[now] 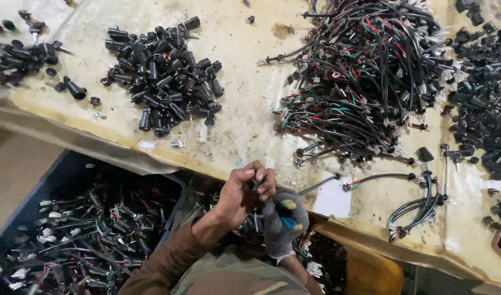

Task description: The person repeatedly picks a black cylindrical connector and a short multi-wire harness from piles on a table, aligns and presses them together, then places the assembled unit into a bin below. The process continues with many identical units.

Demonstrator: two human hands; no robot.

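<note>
Two hands met at the tabletop's near edge: the bare left hand pinched a small black part, and the gloved right hand gripped a black cable.

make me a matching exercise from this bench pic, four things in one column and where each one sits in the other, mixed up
Things:
1. pile of black plastic caps
2. big tangle of wire harnesses
3. dark bin of finished harnesses
4. gloved right hand

Places:
A. lower left, below the bench edge
B. upper right part of the bench
C. bottom centre, against the bare left hand
D. upper left part of the bench

Pairs: 1-D, 2-B, 3-A, 4-C
</note>
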